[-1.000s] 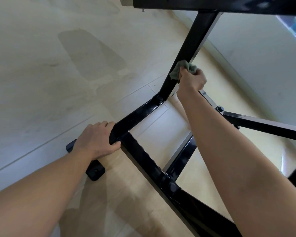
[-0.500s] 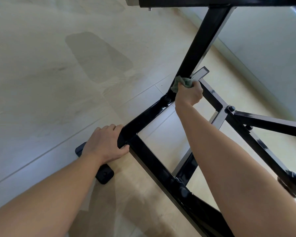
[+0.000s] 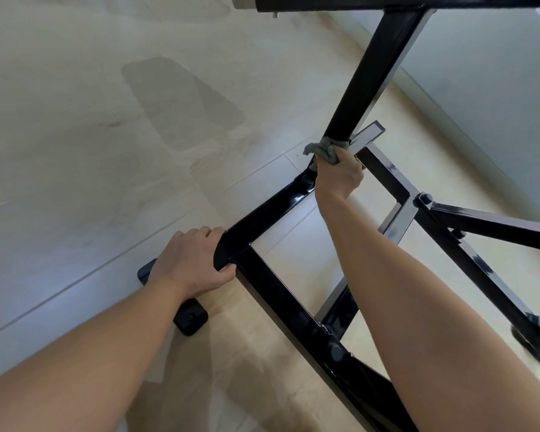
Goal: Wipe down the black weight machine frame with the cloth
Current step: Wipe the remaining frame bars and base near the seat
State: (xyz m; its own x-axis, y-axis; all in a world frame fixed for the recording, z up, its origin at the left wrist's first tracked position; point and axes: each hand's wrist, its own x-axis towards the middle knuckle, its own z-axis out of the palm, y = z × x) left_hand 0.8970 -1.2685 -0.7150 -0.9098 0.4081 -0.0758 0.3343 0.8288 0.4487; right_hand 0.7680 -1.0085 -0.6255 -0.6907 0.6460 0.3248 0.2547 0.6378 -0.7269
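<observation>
- The left hand [image 3: 190,263] grips the near corner of the black frame [image 3: 278,294], fingers curled over the bar's end and thumb on its near face (a black foot cap [image 3: 190,318] lies on the floor [image 3: 75,151] under the wrist).
- From that corner, one base bar runs away up-right to a joint.
- Just above the joint, the right hand [image 3: 338,176] closes round the grey-green cloth [image 3: 324,149], pressing it against the foot of the post [image 3: 374,73].
- The post's long axis leans up and right to the crossbar [image 3: 387,1] at the top edge.
- One second ago the cloth sat higher on the post; it has since slid down to the base, while the left hand keeps its grip.
</observation>
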